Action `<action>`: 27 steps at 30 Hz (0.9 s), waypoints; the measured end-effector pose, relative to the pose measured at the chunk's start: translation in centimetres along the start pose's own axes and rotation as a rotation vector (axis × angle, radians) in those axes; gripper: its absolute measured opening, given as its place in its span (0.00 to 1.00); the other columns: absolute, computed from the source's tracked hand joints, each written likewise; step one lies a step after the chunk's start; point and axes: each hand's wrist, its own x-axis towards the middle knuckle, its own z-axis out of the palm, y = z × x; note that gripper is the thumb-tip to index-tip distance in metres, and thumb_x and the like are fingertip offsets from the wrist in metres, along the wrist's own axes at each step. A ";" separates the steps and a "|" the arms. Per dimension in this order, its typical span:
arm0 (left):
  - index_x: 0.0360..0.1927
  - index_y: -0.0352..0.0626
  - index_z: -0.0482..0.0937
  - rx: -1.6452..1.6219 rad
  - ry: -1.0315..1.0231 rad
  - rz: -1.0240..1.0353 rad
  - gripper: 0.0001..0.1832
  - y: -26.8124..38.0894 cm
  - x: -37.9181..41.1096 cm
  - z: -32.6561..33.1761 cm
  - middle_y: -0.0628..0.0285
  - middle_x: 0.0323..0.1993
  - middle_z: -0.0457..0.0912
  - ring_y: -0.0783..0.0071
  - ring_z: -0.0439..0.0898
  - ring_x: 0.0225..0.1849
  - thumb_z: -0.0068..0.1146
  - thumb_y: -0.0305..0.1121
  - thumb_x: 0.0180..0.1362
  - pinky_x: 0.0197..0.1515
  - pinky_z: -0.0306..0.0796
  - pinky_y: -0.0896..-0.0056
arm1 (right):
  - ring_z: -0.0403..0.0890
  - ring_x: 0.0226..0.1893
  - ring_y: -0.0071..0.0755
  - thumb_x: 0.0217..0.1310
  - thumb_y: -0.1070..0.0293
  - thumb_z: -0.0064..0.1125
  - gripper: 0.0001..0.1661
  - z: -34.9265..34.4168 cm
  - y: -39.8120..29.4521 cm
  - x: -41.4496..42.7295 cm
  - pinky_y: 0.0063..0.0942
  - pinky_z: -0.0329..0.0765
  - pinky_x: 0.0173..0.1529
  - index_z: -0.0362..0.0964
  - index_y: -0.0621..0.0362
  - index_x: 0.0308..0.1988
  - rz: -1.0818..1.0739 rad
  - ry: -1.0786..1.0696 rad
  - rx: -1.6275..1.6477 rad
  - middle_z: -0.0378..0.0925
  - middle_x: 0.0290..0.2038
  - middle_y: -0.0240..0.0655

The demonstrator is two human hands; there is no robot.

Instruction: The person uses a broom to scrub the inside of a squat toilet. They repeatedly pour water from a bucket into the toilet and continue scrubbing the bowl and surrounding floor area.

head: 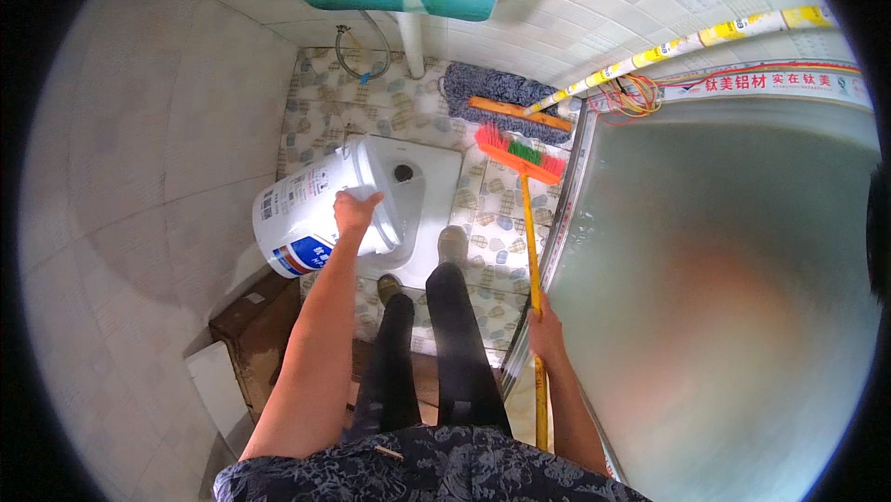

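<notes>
My left hand [357, 211] grips the rim of a white plastic bucket [299, 213], which lies tilted with its mouth over a white ceramic squat toilet [435, 182]. Whether anything is in the bucket cannot be seen. In my right hand [546, 331] is the yellow handle of a broom [530, 223]. The broom's head, with red and green bristles turned up and away from me, is near a grey string mop [487, 84]. The toilet's dark drain hole shows just right of the bucket's mouth.
A frosted glass door [696, 237] in a metal frame stands at the right. A yellow and white pole [661, 51] slants up from the mop. Loose wires [637, 97] hang by the frame. A brown box [257, 328] is at lower left, and a hose [339, 49] hangs at the back wall.
</notes>
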 end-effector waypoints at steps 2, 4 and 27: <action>0.42 0.27 0.71 0.026 0.006 -0.035 0.42 -1.2 -0.7 -1.2 0.41 0.40 0.80 0.47 0.80 0.44 0.76 0.53 0.33 0.48 0.73 0.57 | 0.79 0.30 0.56 0.63 0.64 0.44 0.30 1.8 1.3 -0.2 0.46 0.75 0.35 0.54 0.51 0.64 -0.059 0.003 0.025 0.77 0.31 0.51; 0.41 0.26 0.72 0.048 0.025 -0.075 0.43 -2.0 0.0 -3.2 0.41 0.40 0.80 0.47 0.80 0.44 0.76 0.54 0.32 0.48 0.73 0.57 | 0.79 0.21 0.50 0.63 0.65 0.43 0.29 2.9 -0.4 -0.5 0.42 0.75 0.27 0.54 0.52 0.63 0.027 -0.106 0.038 0.76 0.28 0.52; 0.42 0.34 0.74 -0.744 -0.009 -0.247 0.26 -4.4 -12.1 -19.6 0.60 0.35 0.79 0.72 0.77 0.36 0.66 0.48 0.53 0.38 0.71 0.71 | 0.56 0.10 0.18 0.67 0.64 0.49 0.18 -1.5 -5.6 -4.1 0.21 0.59 0.14 0.61 0.41 0.55 0.634 -0.588 0.940 0.56 0.15 0.24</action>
